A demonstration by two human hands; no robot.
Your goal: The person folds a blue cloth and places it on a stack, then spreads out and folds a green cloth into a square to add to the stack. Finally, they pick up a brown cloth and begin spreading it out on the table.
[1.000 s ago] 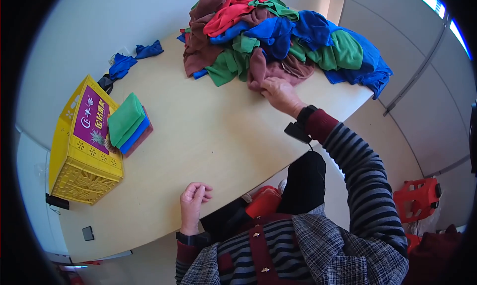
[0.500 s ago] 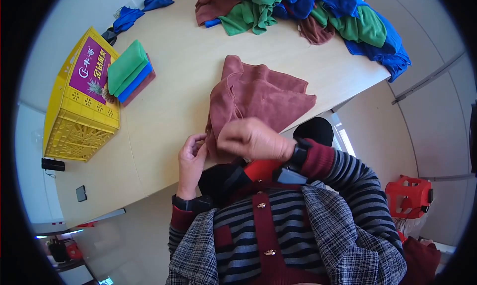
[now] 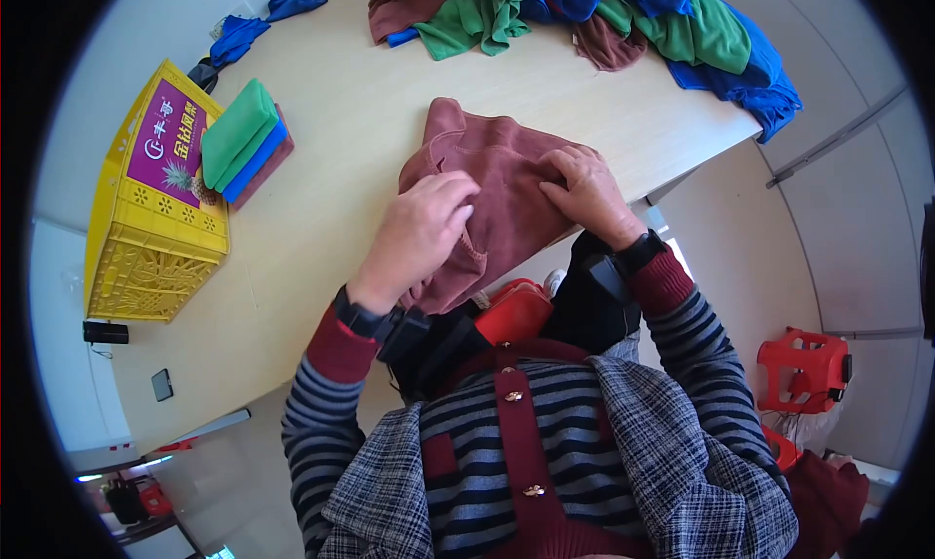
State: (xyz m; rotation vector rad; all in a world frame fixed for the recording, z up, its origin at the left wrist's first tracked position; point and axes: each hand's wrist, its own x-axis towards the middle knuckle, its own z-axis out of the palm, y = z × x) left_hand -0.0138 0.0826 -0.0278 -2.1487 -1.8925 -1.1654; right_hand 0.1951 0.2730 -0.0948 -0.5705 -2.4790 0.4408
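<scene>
A reddish-brown cloth [image 3: 511,184], rumpled and partly layered, lies at the table's front edge, with its lower part hanging over. On its left side is my left hand [image 3: 419,233], its fingers curled and closed on the cloth near a stitched hem. My right hand [image 3: 589,194] pinches the cloth's right part, thumb and fingers bent towards each other. Both hands wear dark wrist straps and stay apart from each other.
A yellow crate [image 3: 166,238] stands at the left. Beside it is a folded stack of green, blue and brown cloths [image 3: 243,140]. Loose cloths [image 3: 701,38] are heaped at the far edge. A red stool [image 3: 801,369] stands on the floor at the right.
My right hand has moved from the cloth's lower left to its right side. My left hand has moved up onto the cloth. More of the cloth's lower part shows over the edge.
</scene>
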